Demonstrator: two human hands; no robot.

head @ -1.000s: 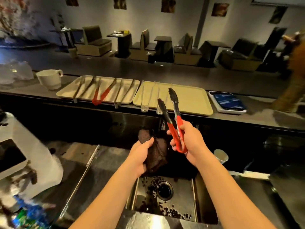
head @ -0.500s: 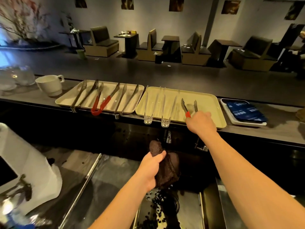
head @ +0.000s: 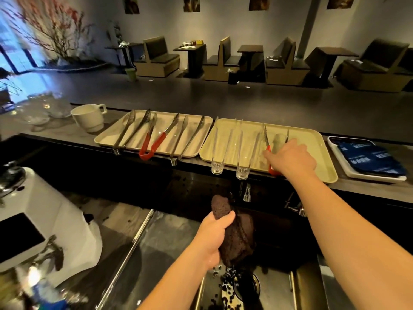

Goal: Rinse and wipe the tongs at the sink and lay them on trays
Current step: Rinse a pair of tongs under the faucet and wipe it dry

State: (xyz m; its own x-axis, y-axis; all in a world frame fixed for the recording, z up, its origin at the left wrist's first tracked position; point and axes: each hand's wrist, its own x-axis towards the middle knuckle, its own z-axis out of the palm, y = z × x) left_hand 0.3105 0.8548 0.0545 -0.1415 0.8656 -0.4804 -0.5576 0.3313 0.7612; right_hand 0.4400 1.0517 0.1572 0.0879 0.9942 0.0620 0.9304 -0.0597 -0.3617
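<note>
While the left hand (head: pixel 213 237) grips the cloth (head: pixel 238 240) over the sink (head: pixel 304 289), the right hand (head: pixel 290 159) holds red tongs (head: pixel 268 151) on the right tray (head: pixel 321 162); letting go comes next, I'd say.

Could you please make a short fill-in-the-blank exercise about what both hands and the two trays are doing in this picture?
1. The left hand grips a dark ____ above the sink.
2. The right hand lays red-handled tongs on the ____ tray.
3. The left tray holds ____ pair of red-handled tongs.
4. The white mug stands ____ of the left tray.

Missing words: cloth; right; one; left
</note>
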